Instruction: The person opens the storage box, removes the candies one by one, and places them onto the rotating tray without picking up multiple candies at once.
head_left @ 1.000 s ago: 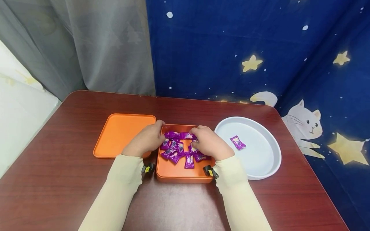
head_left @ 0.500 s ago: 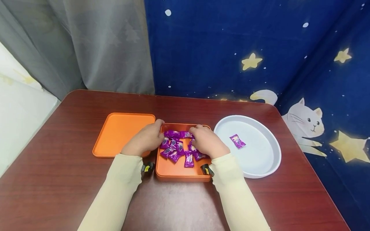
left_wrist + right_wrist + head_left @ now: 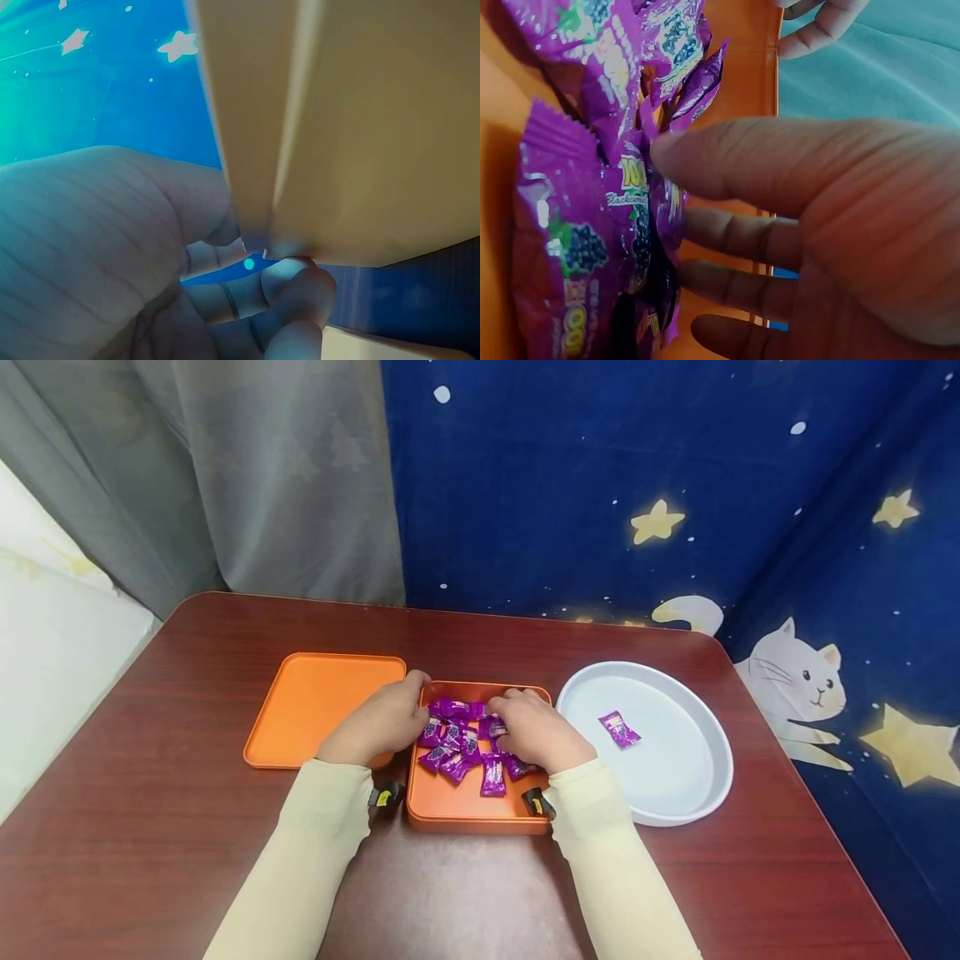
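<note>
Mid table [image 3: 450, 893]: orange box [image 3: 459, 803] w/ purple packets [image 3: 492, 777], mostly twd its far edge. Gripping box's L wall nr far corner w/ L hand [image 3: 378, 720]. Touching packets nr far R corner w/ R hand [image 3: 543, 728]; can't tell if pinching. Twd table's R edge: white tray [image 3: 667, 756] w/ 1 packet. Twd L edge: orange lid [image 3: 322, 702]. Past far edge: curtains [image 3: 517, 485].

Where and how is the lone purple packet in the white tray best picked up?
Probably pinch the purple packet across its middle, from above, with the right hand: it lies flat, longer than wide, long sides free, clear of the raised rim of the white tray.
</note>
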Tool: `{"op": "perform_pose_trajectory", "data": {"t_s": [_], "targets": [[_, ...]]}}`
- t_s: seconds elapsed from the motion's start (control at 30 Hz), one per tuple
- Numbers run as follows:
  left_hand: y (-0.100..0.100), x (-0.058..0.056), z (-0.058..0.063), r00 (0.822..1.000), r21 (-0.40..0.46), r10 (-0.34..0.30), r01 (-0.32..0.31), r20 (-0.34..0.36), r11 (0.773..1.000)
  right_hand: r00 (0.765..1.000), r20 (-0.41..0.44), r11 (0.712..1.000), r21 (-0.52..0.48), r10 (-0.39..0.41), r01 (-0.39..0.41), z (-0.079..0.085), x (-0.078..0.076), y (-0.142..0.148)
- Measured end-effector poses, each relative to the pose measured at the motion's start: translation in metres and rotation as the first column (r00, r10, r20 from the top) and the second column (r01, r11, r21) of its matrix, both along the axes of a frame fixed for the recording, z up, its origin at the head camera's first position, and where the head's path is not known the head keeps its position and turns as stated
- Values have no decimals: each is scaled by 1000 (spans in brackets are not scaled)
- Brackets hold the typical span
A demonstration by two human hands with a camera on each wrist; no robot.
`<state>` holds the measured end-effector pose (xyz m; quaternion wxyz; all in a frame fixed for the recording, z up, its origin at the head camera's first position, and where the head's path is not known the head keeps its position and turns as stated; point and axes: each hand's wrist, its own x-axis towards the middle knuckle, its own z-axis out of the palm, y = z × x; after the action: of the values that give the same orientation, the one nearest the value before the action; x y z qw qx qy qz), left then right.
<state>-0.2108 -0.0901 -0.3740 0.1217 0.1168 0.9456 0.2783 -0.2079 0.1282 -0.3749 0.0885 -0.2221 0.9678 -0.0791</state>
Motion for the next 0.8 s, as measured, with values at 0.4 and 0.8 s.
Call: {"op": "perform_pose_trajectory", "data": {"t_s": [0.4, 0.8], "targets": [[1, 0, -1, 1000, 2, -3, 3, -2, 1000, 1000, 0, 1000, -16, 27, -27, -4, -5, -1], [1, -1, -1, 1000, -5, 1, -1, -11, 1000, 1000, 2, 1000, -18, 22, -22, -9, -6, -1]]}}
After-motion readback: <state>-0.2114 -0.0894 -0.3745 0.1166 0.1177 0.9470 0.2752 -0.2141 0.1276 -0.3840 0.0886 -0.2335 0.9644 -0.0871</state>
